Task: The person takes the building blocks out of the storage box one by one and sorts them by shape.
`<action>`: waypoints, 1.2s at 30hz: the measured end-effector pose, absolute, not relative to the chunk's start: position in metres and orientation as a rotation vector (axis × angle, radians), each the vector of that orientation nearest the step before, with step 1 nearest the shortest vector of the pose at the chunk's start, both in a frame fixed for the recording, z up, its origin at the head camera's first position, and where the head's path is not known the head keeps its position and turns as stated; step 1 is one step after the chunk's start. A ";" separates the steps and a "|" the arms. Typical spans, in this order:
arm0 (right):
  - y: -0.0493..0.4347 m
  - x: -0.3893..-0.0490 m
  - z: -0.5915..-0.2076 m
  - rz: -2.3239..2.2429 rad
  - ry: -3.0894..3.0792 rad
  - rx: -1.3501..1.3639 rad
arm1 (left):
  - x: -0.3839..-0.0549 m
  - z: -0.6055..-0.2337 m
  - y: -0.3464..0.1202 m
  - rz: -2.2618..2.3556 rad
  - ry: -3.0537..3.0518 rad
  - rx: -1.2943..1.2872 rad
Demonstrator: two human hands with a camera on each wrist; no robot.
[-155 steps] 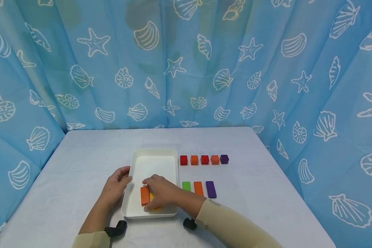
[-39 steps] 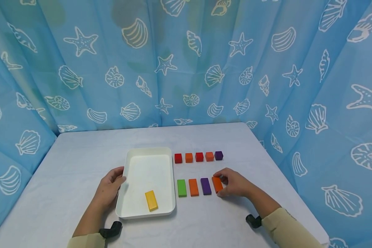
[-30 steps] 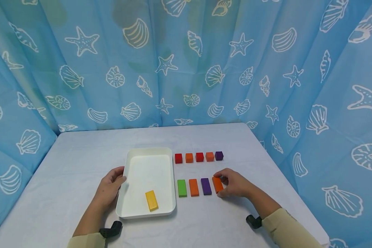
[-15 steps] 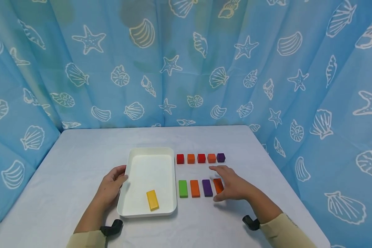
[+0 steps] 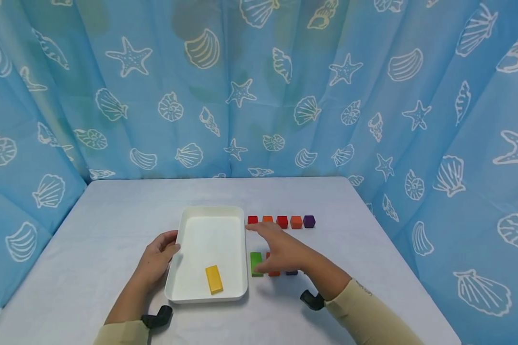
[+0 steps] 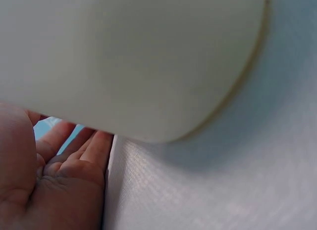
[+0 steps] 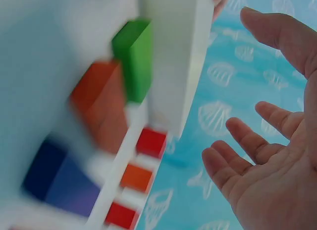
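A white tray [image 5: 213, 298] stands on the table with one yellow block [image 5: 214, 279] lying in its near half. My left hand [image 5: 157, 258] holds the tray's left side, thumb at the rim; in the left wrist view its fingers go behind the tray wall. Spread and holding nothing, my right hand [image 5: 280, 249] hovers just right of the tray. Beneath it lie a green block [image 5: 255, 263], an orange block [image 5: 274, 273] and a purple block [image 5: 291, 272], all partly covered. The second orange block, at the row's right end, is hidden behind my right hand and wrist.
Behind the blocks runs a row of small cubes: a red cube [image 5: 252, 220], an orange cube [image 5: 267, 218], another red cube [image 5: 282, 222], another orange cube [image 5: 296, 222] and a purple cube [image 5: 309, 221]. A blue shell-patterned curtain [image 5: 241, 120] hangs around the white table [image 5: 121, 211].
My right hand took an orange block out of the tray, set it at the right end of the block row and let go. It then moved left towards the tray. My left hand stayed.
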State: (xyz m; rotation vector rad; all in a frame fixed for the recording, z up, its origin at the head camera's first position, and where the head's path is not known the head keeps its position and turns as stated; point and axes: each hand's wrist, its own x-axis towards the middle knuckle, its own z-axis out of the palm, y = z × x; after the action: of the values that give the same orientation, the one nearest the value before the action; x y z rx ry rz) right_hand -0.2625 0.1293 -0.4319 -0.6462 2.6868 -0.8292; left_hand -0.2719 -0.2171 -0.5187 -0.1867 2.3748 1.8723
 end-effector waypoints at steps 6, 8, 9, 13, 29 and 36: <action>0.087 -0.261 -0.426 -0.789 2.588 -0.816 | -0.273 -0.517 -0.216 1.855 2.390 -0.190; 0.073 -0.259 -0.429 -0.766 2.554 -0.836 | -0.273 -0.518 -0.216 1.847 2.395 -0.190; 0.067 -0.259 -0.432 -0.743 2.546 -0.844 | -0.273 -0.518 -0.216 1.845 2.396 -0.192; 0.048 -0.257 -0.446 -0.598 2.536 -0.930 | -0.274 -0.517 -0.216 1.843 2.401 -0.197; 0.025 -0.256 -0.467 -0.352 2.582 -0.904 | -0.276 -0.515 -0.216 1.822 2.407 -0.202; 0.026 -0.256 -0.473 -0.364 2.563 -0.887 | -0.270 -0.519 -0.216 1.817 2.407 -0.196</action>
State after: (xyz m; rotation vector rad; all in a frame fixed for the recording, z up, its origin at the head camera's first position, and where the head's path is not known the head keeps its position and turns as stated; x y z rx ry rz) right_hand -0.2563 0.0264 -0.4732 -0.8866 2.5631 -0.3642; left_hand -0.2695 -0.2157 -0.5194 -0.1964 2.4069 1.8172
